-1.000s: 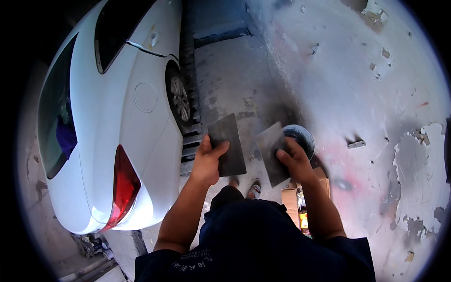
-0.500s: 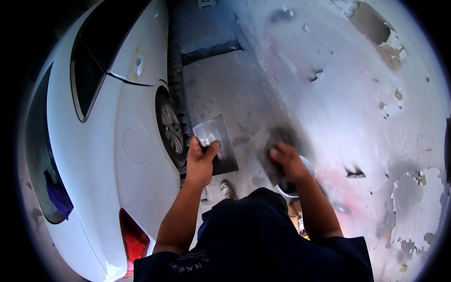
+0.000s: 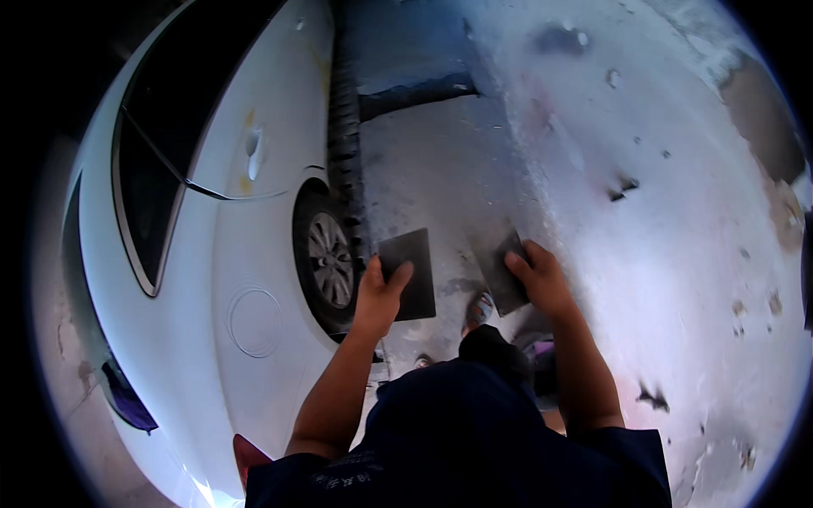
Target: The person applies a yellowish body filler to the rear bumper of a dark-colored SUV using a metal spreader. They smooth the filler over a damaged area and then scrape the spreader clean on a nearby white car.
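My left hand (image 3: 381, 296) grips a dark, flat rectangular sheet (image 3: 417, 275) by its left edge, the thumb lying across its face. In my right hand (image 3: 538, 278) is a similar dark sheet (image 3: 506, 292), pinched between thumb and fingers; blur softens its outline and part of its face looks lighter grey. Both sheets are held apart, side by side, in front of my body. What they are made of I cannot tell. Closest to my left hand is the rear wheel (image 3: 329, 261) of a white car (image 3: 246, 245); neither hand touches the car.
Along my left stands the car, with yellowish marks around its door handle (image 3: 253, 151). A scuffed pale wall (image 3: 627, 271) with peeling patches runs on the right. Between them lies a grey concrete floor (image 3: 423, 161), crossed by a dark strip (image 3: 415, 96). My sandalled foot (image 3: 480, 310) shows below.
The car, wheel and floor strip have shifted lower in view as my body moved forward. A foot has come out in front. Both hands keep their sheets; the left sheet has tilted slightly.
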`<state>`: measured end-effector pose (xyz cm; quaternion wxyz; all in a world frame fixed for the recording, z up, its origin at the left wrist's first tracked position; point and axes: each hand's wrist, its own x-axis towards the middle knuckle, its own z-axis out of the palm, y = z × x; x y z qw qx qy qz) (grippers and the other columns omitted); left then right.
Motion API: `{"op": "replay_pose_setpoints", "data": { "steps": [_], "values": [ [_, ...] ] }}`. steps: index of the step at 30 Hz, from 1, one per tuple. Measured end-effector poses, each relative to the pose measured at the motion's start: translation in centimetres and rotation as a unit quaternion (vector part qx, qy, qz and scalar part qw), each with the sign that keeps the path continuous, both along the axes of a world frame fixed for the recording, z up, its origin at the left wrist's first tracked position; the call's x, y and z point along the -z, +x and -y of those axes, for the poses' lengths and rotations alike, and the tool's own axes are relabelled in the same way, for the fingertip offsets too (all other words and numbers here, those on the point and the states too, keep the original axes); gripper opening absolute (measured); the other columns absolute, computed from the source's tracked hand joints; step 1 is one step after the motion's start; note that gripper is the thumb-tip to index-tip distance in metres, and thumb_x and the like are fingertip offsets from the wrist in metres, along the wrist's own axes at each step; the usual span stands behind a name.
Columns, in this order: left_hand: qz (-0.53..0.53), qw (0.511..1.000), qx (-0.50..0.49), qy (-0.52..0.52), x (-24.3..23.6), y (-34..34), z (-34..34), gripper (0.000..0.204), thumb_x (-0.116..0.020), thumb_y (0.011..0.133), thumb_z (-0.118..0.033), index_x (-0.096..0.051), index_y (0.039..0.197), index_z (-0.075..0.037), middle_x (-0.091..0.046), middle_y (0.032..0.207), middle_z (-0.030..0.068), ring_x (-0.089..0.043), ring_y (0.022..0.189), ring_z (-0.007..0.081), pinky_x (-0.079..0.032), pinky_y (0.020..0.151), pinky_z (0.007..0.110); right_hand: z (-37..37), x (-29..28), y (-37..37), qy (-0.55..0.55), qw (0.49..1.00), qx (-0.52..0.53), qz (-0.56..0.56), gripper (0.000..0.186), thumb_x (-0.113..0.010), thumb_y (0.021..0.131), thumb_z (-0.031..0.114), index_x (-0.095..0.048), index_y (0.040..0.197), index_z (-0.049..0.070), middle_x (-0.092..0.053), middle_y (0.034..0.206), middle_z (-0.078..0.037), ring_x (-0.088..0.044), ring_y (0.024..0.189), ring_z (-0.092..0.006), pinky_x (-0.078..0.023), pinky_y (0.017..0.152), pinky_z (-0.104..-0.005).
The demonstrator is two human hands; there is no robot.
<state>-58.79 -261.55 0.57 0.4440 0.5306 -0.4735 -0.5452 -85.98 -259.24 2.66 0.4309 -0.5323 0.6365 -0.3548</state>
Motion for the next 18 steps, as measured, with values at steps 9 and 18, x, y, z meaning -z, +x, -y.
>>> {"op": "replay_pose_setpoints", "data": {
  "steps": [9, 18],
  "values": [
    [0.273, 0.954, 0.113, 0.040, 3.9, -0.9, 9.0, 0.035, -0.048, 0.096, -0.033, -0.053, 0.104, 0.001, -0.057, 0.075, 0.0183, -0.056, 0.073, 0.0164, -0.044, 0.069, 0.035, 9.5, 1.3, -3.3, 0.116, 0.983, -0.136, -0.037, 0.031, -0.064, 0.086, 0.031, -0.059, 0.090, 0.001, -0.060, 0.071, -0.012, -0.059, 0.068, -0.0173, -0.046, 0.063, -0.0337],
    [0.063, 0.985, 0.130, 0.090, 0.5, -3.3, 19.7, 0.027, -0.059, 0.091, -0.022, -0.062, 0.108, -0.001, -0.066, 0.095, 0.0081, -0.059, 0.090, 0.0120, -0.046, 0.080, 0.028, 21.6, 0.6, -0.1, 0.053, 0.929, -0.343, -0.128, 0.028, -0.066, 0.082, 0.028, -0.059, 0.086, 0.002, -0.063, 0.073, -0.020, -0.063, 0.069, -0.0347, -0.048, 0.063, -0.0392]
  ]
}}
